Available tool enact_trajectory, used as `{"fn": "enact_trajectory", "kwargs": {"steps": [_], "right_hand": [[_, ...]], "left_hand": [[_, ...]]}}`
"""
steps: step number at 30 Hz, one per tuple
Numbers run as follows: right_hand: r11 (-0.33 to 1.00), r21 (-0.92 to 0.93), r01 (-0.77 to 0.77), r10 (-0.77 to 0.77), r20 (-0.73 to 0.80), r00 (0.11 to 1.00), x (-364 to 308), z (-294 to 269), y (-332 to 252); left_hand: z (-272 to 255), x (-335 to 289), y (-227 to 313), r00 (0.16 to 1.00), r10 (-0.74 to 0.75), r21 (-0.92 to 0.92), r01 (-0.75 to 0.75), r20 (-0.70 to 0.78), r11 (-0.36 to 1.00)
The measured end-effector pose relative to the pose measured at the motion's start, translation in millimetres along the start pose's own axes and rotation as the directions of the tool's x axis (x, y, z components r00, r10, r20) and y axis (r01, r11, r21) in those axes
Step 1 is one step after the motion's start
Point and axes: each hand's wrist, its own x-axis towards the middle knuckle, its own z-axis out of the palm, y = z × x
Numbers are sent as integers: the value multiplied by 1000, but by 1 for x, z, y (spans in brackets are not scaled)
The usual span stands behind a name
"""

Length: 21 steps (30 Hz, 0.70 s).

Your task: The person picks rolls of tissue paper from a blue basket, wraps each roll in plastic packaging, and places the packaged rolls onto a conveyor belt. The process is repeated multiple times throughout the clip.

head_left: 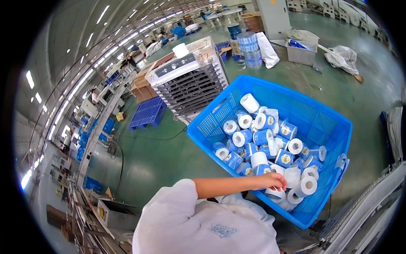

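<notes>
A large blue plastic crate point(277, 88) holds a heap of toilet paper rolls. Many rolls point(264, 136) are in blue and clear wrapping, and several at the near right are bare white rolls point(305, 186). My left arm reaches across my body from the left, and my left hand point(274, 181) is over the near side of the crate, just above the bare rolls. Its fingers are curled in, with a bit of white by them; whether they grip it is unclear. My right hand does not show.
A grey air cooler point(192, 80) with a white roll point(180, 50) on top stands beyond the crate, beside a blue pallet point(148, 112). Metal machinery point(363, 211) runs along the near right. Farther back are a grey bin point(302, 53) and stacked blue film rolls point(250, 48).
</notes>
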Motion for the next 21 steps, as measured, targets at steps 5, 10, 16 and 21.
{"fn": "enact_trajectory", "kwargs": {"steps": [5,10,16,21], "right_hand": [[999,-28,29,-26,89,996,7,32,-5],[999,49,12,-17,94,995,-15,12,-4],[885,439,155,-119,-108,987,-82,-13,67],[737,650,-186,250,-6,968,-182,-100,28]], "left_hand": [[-41,-9,3,982,124,215,-92,-142,972],[-164,6,-25,866,250,487,-9,-433,874],[-192,73,-90,999,4,935,-38,39,353],[-136,110,-105,971,-206,985,-140,118,-98]]}}
